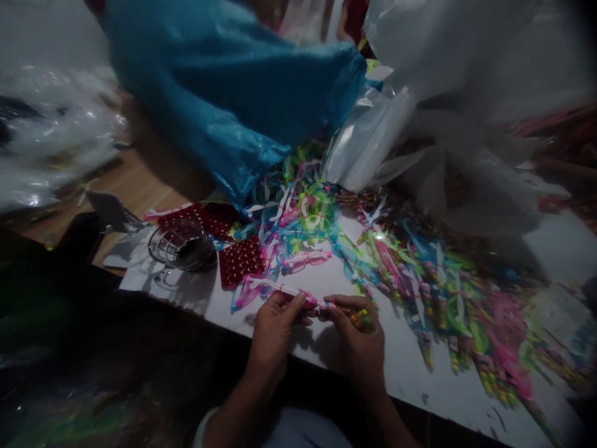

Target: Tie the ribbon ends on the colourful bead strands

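My left hand (278, 323) pinches a pair of toy glasses (305, 298) with a pink frame and white folded arms, near the table's front edge. Close beside it, my right hand (358, 336) is closed around a clear tube (361, 318) with yellow, orange and green bits showing inside. The fingertips of both hands nearly meet where the tube's end comes to the glasses; whether the two are joined I cannot tell. Just beyond lie another pink-and-white pair of glasses (308, 260) and a dark red patterned piece (241, 263).
A mug with dark contents (183, 246) stands at the left on the white tabletop (326, 348). Colourful glasses pile (317, 211) behind my hands, and several with tubes (459, 311) spread rightward. A big blue bag (224, 74) and a translucent plastic bag (448, 143) hang over the back.
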A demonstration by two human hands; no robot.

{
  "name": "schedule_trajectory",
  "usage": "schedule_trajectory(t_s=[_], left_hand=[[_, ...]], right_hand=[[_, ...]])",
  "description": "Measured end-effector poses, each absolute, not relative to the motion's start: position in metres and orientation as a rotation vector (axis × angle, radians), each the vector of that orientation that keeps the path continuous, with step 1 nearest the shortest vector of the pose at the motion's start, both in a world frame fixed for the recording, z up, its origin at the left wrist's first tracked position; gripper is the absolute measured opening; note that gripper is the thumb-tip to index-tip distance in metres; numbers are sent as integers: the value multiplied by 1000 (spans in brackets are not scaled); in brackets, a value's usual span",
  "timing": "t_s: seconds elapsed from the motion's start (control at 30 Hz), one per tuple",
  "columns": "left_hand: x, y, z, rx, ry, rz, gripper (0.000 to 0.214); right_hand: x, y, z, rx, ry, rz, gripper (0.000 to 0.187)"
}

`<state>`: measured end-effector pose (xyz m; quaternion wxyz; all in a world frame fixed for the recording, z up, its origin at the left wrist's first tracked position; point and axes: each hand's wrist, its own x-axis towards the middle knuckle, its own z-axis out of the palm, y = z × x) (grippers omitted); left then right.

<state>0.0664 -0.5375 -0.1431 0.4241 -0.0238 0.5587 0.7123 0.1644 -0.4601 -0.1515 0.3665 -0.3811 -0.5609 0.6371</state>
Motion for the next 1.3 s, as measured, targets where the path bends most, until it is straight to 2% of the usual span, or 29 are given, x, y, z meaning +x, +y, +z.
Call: schedule_trajectory(t_s=[0.4,0.97,1.3], left_hand=[[70,-533,-135,-107,1440,1812,27],[71,-534,-150,-161,1362,1940,20],[65,-538,-156,-192,1319,1889,25]], right_hand=[[162,-461,-155,-1012,-1409,1608,19],[158,-456,-154,-1030,-1576,1606,20],[162,-442,-163,-588,-2065,1288,1]])
